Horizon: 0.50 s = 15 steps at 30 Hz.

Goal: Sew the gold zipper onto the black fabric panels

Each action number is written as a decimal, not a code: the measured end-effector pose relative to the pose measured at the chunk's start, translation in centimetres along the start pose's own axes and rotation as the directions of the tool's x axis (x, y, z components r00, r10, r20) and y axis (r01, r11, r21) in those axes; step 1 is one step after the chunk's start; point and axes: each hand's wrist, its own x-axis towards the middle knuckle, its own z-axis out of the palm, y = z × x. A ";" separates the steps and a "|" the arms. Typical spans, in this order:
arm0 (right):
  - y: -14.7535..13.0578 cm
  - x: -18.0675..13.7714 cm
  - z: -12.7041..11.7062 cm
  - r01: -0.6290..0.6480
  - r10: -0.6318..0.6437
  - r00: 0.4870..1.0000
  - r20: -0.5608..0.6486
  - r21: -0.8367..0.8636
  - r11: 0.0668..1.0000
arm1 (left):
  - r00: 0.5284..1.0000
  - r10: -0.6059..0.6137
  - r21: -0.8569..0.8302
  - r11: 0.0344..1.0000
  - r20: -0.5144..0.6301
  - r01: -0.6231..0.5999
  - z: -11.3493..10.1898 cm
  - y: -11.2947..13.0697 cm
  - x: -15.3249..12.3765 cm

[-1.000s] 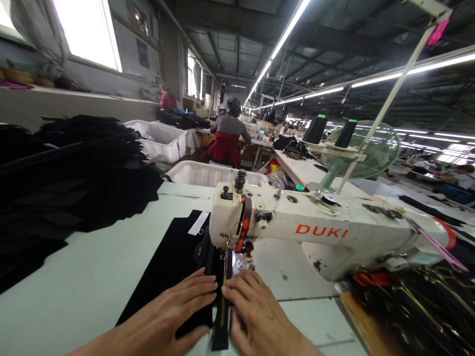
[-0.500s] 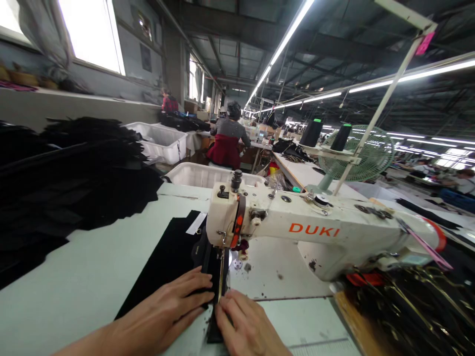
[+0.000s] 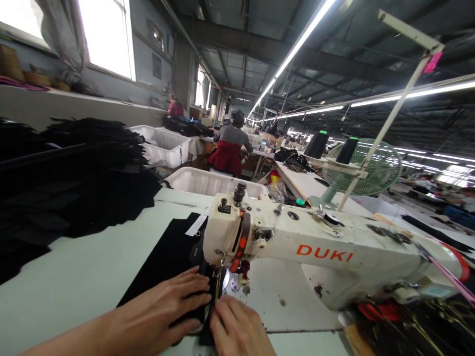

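Observation:
My left hand (image 3: 163, 311) lies flat, fingers spread, on a black fabric piece (image 3: 168, 257) spread on the sewing table (image 3: 81, 277). My right hand (image 3: 237, 329) presses down beside it, fingertips on a narrow black strip with a zipper (image 3: 211, 309) that runs under the needle. Both hands sit just in front of the head of a white DUKI sewing machine (image 3: 315, 247). A small white label (image 3: 196, 225) lies on the fabric behind the machine head.
A tall pile of black fabric pieces (image 3: 74, 178) fills the left. White plastic bins (image 3: 208, 180) stand behind the table. Thread cones (image 3: 315, 144) and a green fan (image 3: 365, 165) are at the right. A seated person (image 3: 230, 143) works ahead. Dark zippers (image 3: 415, 331) are heaped lower right.
The fabric and zipper strip have fed further under the needle, and both hands have slid forward with them, closer to the machine head. The view has tilted up slightly.

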 end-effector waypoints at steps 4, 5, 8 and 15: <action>1.0 -0.4 0.6 -0.003 -0.007 0.989 0.145 0.065 0.998 | 0.998 -0.057 -0.106 0.993 0.036 0.060 -0.6 -0.6 1.0; 1.2 -0.6 0.8 -0.023 0.012 0.988 0.157 0.069 0.997 | 0.996 -0.075 -0.129 0.988 0.043 0.080 -0.6 -0.7 1.1; 1.5 -1.2 1.2 -0.079 0.065 0.983 0.171 0.076 0.994 | 0.990 -0.116 -0.158 0.979 0.079 0.128 -0.6 -0.9 1.2; 1.7 -2.4 2.0 -0.135 0.120 0.980 0.158 0.085 0.987 | 0.987 -0.126 -0.137 0.981 0.102 0.139 -0.4 -1.1 0.8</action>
